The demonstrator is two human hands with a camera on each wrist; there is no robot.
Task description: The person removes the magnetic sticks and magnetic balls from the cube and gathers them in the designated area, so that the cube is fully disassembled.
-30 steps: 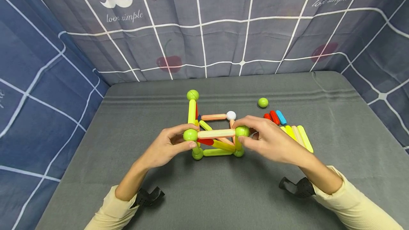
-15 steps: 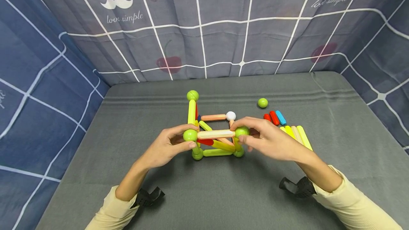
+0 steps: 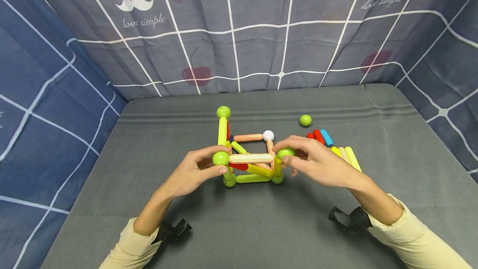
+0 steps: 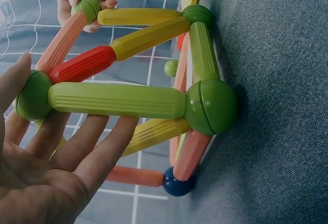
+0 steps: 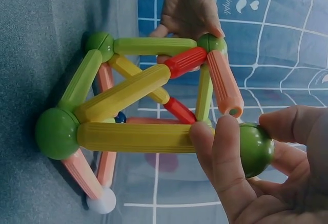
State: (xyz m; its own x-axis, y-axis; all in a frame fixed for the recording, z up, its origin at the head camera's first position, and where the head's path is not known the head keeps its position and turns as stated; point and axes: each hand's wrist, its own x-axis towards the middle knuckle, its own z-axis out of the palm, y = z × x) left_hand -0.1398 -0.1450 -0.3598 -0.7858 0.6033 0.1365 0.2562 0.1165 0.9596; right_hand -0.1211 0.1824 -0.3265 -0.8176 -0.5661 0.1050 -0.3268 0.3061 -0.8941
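A frame of magnetic rods and balls [image 3: 254,179] stands on the grey table. My left hand [image 3: 192,173] holds a green ball [image 4: 35,95] at its upper left corner between thumb and fingers. From that ball a peach rod [image 3: 251,158] reaches rightward, its far end bare in the right wrist view. My right hand [image 3: 317,163] pinches another green ball [image 5: 256,149] just beside this bare end, with a small gap between. An upright yellow rod [image 5: 138,137] runs from the lower corner to the right hand's ball; fingers hide where they meet.
A loose green ball [image 3: 305,120] lies behind the right hand. Short red rods [image 3: 319,137], a blue rod [image 3: 326,137] and several longer yellow and peach rods [image 3: 352,159] lie to the right. A patterned curtain [image 3: 257,32] borders the table's back.
My right hand has shifted slightly right with its green ball, and a small gap has opened between the ball and the peach rod. The left hand keeps its hold.
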